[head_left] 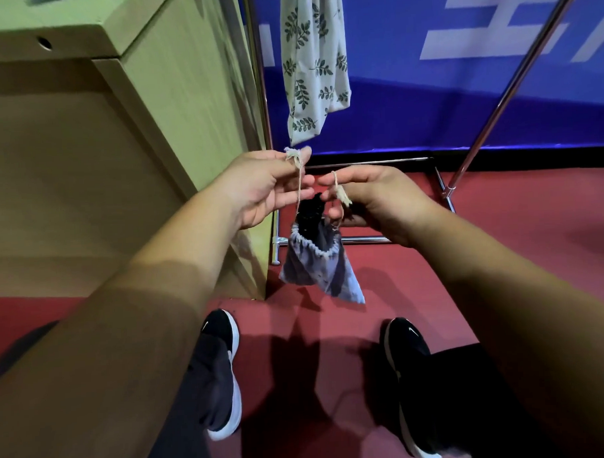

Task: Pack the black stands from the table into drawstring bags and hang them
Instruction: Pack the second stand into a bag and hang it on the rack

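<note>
Two cords: pale twisted string, frayed knotted ends, one rising from each side of the bag mouth.
Bag (pixel 320 267): soft grey-blue cloth, gathered puckered rim, hanging in mid-air above the red floor (pixel 500 256) — bottom corner tilted down toward the right.
Stand (pixel 310 214): black, matte, sticking up out of the bag mouth, long axis roughly upright.
Left hand (pixel 265 189): pinched shut on the left cord (pixel 297 184).
Right hand (pixel 375 199): fingers closed on the right cord (pixel 338 193).
Surroundings: leaf-print cloth bag (pixel 313 64) hanging from a chrome rack (pixel 514 81); wooden cabinet (pixel 119 149) at left.
</note>
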Action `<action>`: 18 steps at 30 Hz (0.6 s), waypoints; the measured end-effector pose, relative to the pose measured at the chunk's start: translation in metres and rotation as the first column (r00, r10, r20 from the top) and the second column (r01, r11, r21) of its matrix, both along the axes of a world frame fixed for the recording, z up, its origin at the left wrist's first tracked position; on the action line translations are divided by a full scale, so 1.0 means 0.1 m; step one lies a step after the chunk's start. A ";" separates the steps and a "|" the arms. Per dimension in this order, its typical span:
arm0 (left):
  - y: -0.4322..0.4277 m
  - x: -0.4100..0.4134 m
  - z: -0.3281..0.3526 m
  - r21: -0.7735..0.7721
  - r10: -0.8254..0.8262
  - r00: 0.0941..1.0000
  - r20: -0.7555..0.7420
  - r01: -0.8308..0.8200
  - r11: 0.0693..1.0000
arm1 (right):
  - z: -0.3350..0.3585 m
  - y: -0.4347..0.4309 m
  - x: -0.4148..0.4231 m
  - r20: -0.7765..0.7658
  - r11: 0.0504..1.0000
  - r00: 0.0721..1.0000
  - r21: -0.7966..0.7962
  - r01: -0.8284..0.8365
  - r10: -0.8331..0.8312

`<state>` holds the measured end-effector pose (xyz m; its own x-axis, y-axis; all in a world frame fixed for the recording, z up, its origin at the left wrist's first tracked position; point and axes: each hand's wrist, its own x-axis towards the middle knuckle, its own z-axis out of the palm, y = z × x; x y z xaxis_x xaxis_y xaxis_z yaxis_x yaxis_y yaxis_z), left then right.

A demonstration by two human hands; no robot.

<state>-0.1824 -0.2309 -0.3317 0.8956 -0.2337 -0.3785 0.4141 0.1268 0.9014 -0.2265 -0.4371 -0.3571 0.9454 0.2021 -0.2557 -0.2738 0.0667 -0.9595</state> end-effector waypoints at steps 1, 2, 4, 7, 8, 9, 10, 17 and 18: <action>-0.01 0.00 -0.01 0.032 -0.006 1.000 0.013 0.006 0.999 | 0.00 0.01 0.00 0.005 1.000 1.000 -0.020 0.010 -0.010; -0.02 0.01 -0.03 0.092 -0.017 0.999 0.037 0.013 0.996 | 0.01 0.03 0.00 -0.002 0.999 0.999 -0.021 0.042 -0.042; -0.05 0.01 -0.07 0.240 -0.049 0.993 0.110 0.021 0.970 | 0.01 0.06 0.03 0.011 0.989 0.989 -0.009 0.145 -0.144; -0.07 -0.02 -0.10 0.263 -0.085 0.981 0.171 0.038 0.964 | 0.02 0.05 0.07 0.183 0.954 0.960 -0.173 0.245 -0.213; -0.07 -0.03 -0.08 0.225 -0.090 0.979 0.181 0.048 0.973 | 0.02 0.04 0.08 0.225 0.941 0.951 -0.218 0.259 -0.210; -0.08 -0.05 -0.07 0.177 -0.090 0.977 0.195 0.055 0.983 | 0.02 0.04 0.10 0.231 0.940 0.947 -0.208 0.271 -0.222; -0.09 -0.07 -0.04 0.116 -0.081 0.974 0.211 0.057 0.992 | 0.04 0.04 0.12 0.209 0.946 0.945 -0.153 0.287 -0.253; -0.18 -0.07 0.15 -0.214 0.116 0.970 0.214 -0.070 0.974 | 0.18 0.04 0.13 0.198 0.927 0.909 0.163 0.339 -0.367; -0.15 -0.05 0.15 -0.191 0.096 0.971 0.221 -0.053 0.980 | 0.20 0.03 0.14 0.182 0.916 0.904 0.185 0.356 -0.387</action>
<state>-0.1872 -0.2460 -0.3166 0.9705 -0.2093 -0.1195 0.1835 0.3205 0.9293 -0.2129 -0.4344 -0.3373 0.9872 -0.1549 -0.0377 0.0049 0.2654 -0.9641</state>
